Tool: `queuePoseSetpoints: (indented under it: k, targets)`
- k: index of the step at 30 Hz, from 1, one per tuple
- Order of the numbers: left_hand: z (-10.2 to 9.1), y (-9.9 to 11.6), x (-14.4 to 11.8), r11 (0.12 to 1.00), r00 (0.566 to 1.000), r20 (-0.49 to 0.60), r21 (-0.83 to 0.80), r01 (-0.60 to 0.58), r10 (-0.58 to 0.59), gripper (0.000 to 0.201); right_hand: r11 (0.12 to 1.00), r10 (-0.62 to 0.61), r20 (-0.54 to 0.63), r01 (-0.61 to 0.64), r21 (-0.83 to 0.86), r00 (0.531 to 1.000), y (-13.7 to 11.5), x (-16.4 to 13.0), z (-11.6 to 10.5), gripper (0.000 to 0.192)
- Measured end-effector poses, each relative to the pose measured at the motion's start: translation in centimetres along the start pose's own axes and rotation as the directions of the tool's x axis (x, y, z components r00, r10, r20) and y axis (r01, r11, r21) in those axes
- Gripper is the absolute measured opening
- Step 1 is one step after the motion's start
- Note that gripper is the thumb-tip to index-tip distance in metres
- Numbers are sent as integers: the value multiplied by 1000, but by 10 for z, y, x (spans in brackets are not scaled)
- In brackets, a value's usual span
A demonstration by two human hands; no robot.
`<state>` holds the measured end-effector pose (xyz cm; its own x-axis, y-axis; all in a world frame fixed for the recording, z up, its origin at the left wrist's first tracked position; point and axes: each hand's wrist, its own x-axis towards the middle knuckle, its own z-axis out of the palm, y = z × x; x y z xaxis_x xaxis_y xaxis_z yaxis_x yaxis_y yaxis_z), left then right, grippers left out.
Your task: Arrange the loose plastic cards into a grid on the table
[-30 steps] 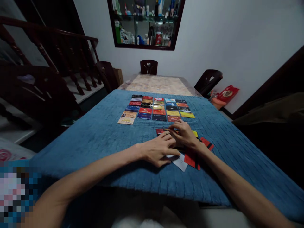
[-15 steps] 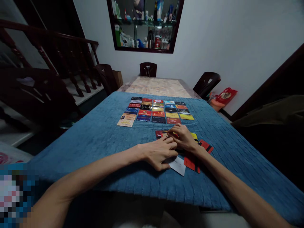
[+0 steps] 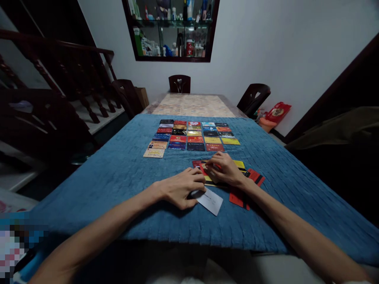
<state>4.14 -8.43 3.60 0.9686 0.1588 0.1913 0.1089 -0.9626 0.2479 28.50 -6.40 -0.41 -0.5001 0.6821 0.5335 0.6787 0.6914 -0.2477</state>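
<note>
My left hand rests low over the blue cloth, fingers closed at the left end of a white card; the thumb is beside that end and partly hides it. To its right, my right hand is bent over a loose pile of cards, its fingertips together on or just above them. What those fingers pinch, if anything, is hidden. From under the right hand show a yellow card, a red card with a dark stripe and another red card beneath the wrist.
Beyond the hands, several bank-style cards lie in columns, among them a dark blue card and a cream card. They lie on a ribbed blue cloth over a table. Dark wooden chairs stand around it.
My left hand has moved left, away from the right hand, and the white card has shifted left with it. More of the pile now shows. The right hand stays over the pile.
</note>
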Motion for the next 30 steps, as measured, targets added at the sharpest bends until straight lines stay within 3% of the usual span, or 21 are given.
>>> queuePoseSetpoints:
  k: [6, 11, 16, 21, 30]
  targets:
    - [5, 1, 0, 1000, 1000, 0, 24, 15, -15, 30, 1000, 14, 4, -14, -10, 1000, -2, 0, 1, 18]
    - [6, 4, 1, 992, 999, 4, 118, -42, 42, 13, 1000, 20, 9, -20, -6, 1000, -6, 0, -2, 19]
    - [0, 0, -4, 990, 988, -114, 112, -87, 100, 14, 999, 29, -15, -28, 28, 999, -10, -1, -5, 21]
    - [-4, -18, -13, 999, 961, -277, 26, 18, -10, 19, 986, 52, -37, -46, 158, 998, -14, 1, -4, 20]
    - [-3, -34, -16, 981, 912, -366, -115, 153, -186, 23, 930, 165, -89, -125, 346, 982, -27, 4, -10, 27]
